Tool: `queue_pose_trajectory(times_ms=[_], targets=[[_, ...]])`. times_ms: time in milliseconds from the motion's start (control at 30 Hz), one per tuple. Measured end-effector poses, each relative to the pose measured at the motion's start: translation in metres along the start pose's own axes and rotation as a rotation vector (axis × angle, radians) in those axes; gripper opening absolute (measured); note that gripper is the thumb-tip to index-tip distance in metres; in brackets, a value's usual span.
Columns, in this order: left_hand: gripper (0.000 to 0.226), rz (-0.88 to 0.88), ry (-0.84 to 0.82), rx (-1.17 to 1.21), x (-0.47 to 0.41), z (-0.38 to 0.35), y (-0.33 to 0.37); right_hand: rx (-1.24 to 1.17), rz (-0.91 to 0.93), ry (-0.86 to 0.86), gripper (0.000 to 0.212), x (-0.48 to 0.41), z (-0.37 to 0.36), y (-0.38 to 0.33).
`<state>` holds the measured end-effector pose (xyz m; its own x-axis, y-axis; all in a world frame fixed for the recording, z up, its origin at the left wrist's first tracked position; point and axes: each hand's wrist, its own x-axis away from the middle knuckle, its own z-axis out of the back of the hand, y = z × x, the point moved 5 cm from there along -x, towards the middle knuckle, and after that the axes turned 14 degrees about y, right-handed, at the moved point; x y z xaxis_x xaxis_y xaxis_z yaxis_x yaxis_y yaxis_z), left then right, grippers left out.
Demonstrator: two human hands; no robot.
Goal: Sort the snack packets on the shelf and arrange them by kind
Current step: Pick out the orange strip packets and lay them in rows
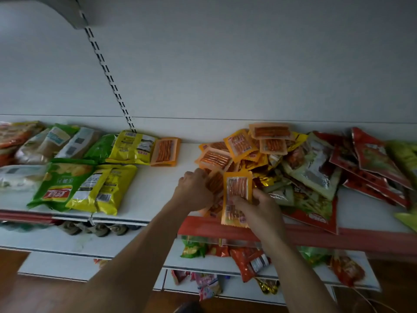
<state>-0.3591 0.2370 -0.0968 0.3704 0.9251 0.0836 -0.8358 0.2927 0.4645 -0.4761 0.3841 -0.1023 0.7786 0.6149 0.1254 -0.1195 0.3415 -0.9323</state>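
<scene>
1. The white back panel [225, 64] fills the upper half of your view. A slotted upright strip [106, 71] runs down it to the shelf.
2. The shelf [158, 177] is cut off at both sides, and its red front rail [316, 236] is partly hidden by your right forearm.
3. The mixed heap [316, 168] lies to the right. Red, silver and gold packets overlap so much that you cannot count them or read their print, and the far-right ones run out of frame.
4. The chip bags lie in rows to the left: a green bag [58, 184], yellow bags [106, 188], and blurred ones behind them.
5. The lower shelves [225, 269] hold loose packets, dim and mostly hidden under the rail and your arms.
6. A cluster of orange packets [239, 143] lies fanned at the back of the heap.
7. Your right hand [259, 211] pinches the front orange packet [237, 195] at its lower half, thumb on its face, near the shelf's front edge.
8. Your left hand [194, 190] curls its fingers round the lower orange packet [215, 182]. The front packet covers most of it.
9. A lone orange packet [165, 151] lies beside the yellow bags.
</scene>
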Motion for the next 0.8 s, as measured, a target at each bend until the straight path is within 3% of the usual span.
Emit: queue_pose_trajectory(times_ms=[67,167,300,500,700,800], targets=[[0.064,0.005,0.038,0.081,0.003,-0.003,0.003,-0.066,-0.047,0.003,0.002,-0.003,0.0,0.002],[0.074,0.198,-0.037,0.34,0.004,-0.003,-0.005,-0.097,-0.049,-0.011,0.002,-0.004,0.0,0.002],[0.048,0.3,-0.101,0.528,0.005,0.0,-0.008,-0.136,-0.03,-0.005,0.009,0.001,-0.004,-0.003],[0.047,0.363,-0.156,0.946,0.021,0.003,-0.013,-0.331,-0.055,-0.035,0.003,-0.005,-0.014,-0.012],[0.064,0.393,-0.081,1.077,0.03,0.005,-0.019,-0.418,-0.113,-0.073,0.012,-0.008,-0.03,-0.008],[0.057,0.426,-0.042,1.174,0.035,0.008,-0.027,-0.443,-0.111,-0.072,0.015,-0.011,-0.033,-0.006]])
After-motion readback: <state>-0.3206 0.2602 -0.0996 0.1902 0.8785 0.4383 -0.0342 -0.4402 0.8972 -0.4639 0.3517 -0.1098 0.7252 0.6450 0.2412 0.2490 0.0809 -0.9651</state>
